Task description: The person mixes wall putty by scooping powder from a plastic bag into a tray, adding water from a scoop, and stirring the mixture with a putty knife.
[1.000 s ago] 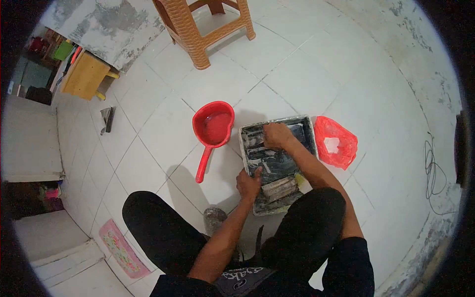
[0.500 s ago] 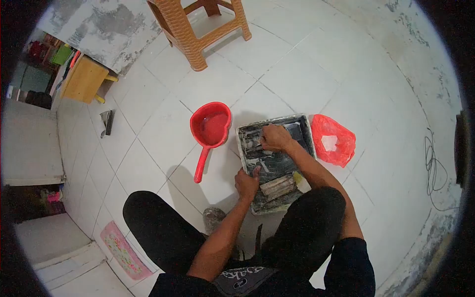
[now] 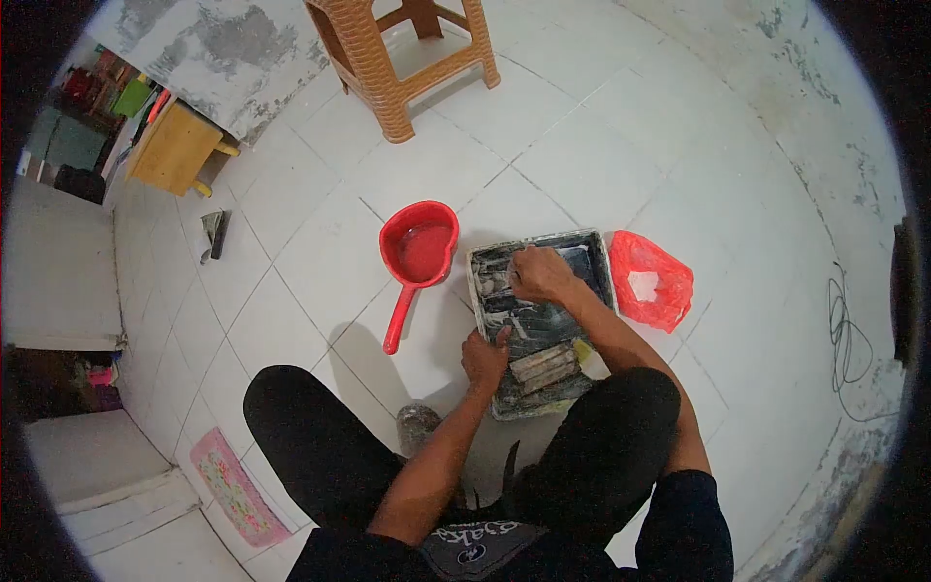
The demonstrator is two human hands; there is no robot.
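Note:
A black tray (image 3: 531, 341) smeared with whitish paste lies on the floor between my knees. My left hand (image 3: 484, 357) grips its near left edge, with the thumb over the rim. Inside the far half, my right hand (image 3: 541, 274) is closed, knuckles up, against the smeared bottom; whatever its fingers hold is hidden. A worn, wood-like block (image 3: 544, 367) rests in the near half of the tray, with a yellowish-white piece (image 3: 590, 361) at its right end. Just left of the tray sits a red dipper (image 3: 420, 250) with a little liquid inside.
A red plastic bag (image 3: 652, 281) with something white inside touches the tray's right side. Beyond stands a brown plastic stool (image 3: 393, 92). A scraper-like tool (image 3: 214, 236), a small yellow table (image 3: 175, 150) and a pink mat (image 3: 238, 488) are to the left. Cable (image 3: 844, 339) lies right.
The camera view has shifted slightly. My right hand has moved only a little inside the tray and stays closed. My left hand keeps its hold on the edge.

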